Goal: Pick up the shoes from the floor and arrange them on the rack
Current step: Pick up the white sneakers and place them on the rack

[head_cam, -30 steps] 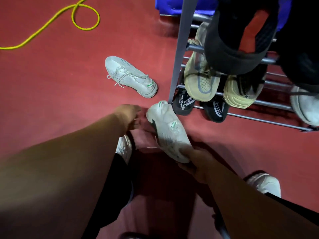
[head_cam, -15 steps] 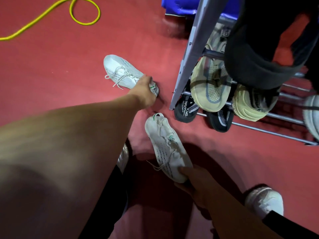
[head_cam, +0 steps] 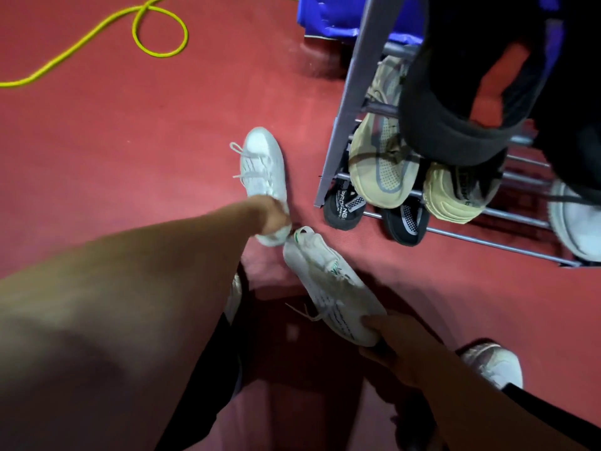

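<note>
Beside the rack [head_cam: 338, 131], each hand grips 1 white sneaker: left [head_cam: 271, 211], right [head_cam: 400, 349].

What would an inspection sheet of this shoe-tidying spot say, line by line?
Surface: red matte floor, nothing spilled.
Job's things: two white lace-up sneakers, one at the left hand, the other in the right hand; grey metal tube rack already holding tan knit shoes and black patterned slippers.
Clutter: dark garment hanging over the rack.
Grips: left hand closed on the far sneaker's heel; right hand gripping the near sneaker's toe end.
Cables: yellow looped cord on the floor, apart from the shoes.
Surroundings: blue object behind the rack.
</note>
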`<state>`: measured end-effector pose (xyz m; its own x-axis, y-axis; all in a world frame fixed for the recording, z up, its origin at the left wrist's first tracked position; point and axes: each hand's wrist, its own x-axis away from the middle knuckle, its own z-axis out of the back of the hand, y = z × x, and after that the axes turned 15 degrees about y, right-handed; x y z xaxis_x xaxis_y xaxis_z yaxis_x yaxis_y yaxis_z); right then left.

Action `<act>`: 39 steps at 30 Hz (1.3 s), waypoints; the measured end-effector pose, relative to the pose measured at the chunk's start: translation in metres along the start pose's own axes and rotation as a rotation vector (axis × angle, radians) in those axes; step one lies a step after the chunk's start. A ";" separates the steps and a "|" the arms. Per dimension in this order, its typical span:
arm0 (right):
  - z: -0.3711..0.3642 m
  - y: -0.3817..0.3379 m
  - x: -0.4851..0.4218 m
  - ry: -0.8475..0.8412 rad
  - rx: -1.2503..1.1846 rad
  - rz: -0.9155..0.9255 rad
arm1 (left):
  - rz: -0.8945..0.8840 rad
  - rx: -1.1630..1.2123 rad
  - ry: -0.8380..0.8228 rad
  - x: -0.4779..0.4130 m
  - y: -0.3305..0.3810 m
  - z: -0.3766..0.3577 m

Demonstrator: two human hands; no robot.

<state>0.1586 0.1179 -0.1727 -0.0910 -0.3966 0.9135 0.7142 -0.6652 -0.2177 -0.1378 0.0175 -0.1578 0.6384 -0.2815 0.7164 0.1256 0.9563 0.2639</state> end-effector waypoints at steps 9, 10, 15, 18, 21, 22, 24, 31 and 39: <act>0.067 0.010 -0.008 0.346 0.046 0.119 | 0.441 0.722 0.296 0.054 -0.050 -0.085; 0.069 0.008 -0.008 0.373 0.057 0.167 | 0.529 0.799 0.275 0.060 -0.054 -0.097; 0.063 -0.002 -0.010 0.419 -0.221 0.165 | 0.761 1.257 0.011 0.080 -0.045 -0.133; 0.057 -0.003 -0.018 0.319 -0.441 0.052 | 0.790 1.443 0.006 0.063 -0.033 -0.133; 0.054 -0.008 -0.026 0.273 -0.539 -0.028 | 0.820 1.424 0.045 0.050 -0.026 -0.129; 0.052 -0.011 -0.024 0.272 -0.549 -0.034 | 0.830 1.398 0.059 0.049 -0.024 -0.126; 0.051 -0.015 -0.019 0.302 -0.541 -0.041 | 0.857 1.372 0.074 0.049 -0.025 -0.117; 0.060 -0.039 0.028 0.310 -0.096 0.108 | 0.734 1.513 0.150 0.088 -0.030 -0.071; 0.088 -0.042 0.124 0.135 0.214 0.245 | 0.586 1.085 0.111 0.178 -0.020 -0.020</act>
<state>0.1782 0.1519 -0.0200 0.0198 -0.6177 0.7862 0.8542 -0.3982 -0.3344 -0.0114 -0.0498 -0.0491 0.4538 0.2259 0.8620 -0.8607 0.3616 0.3584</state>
